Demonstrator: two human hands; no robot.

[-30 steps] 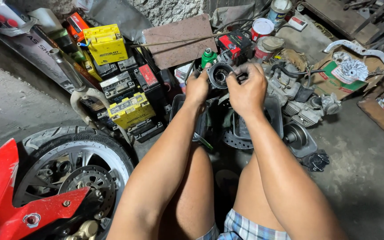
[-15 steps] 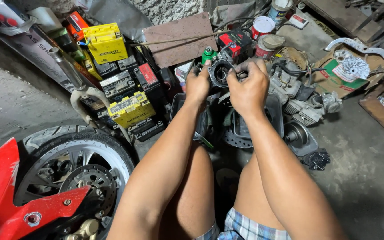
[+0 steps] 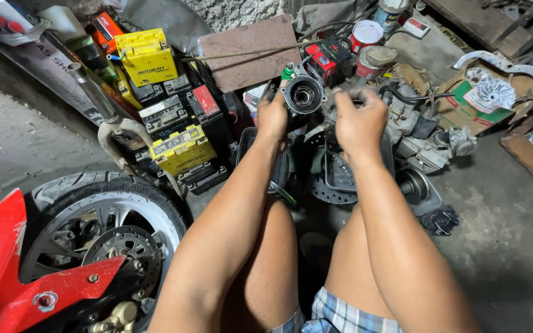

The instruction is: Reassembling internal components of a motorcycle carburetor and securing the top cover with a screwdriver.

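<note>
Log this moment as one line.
left hand: holds round metal part | right hand: fingers pinched beside it | below: brake disc | left: motorcycle wheel

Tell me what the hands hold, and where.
Left hand grips a round metal part by its left side; right hand pinches something too small to identify.

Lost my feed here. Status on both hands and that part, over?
Left hand grips round grey metal housing, open bore facing up. Right hand pinched beside it, contents hidden. Engine parts and yellow batteries crowd close.
</note>
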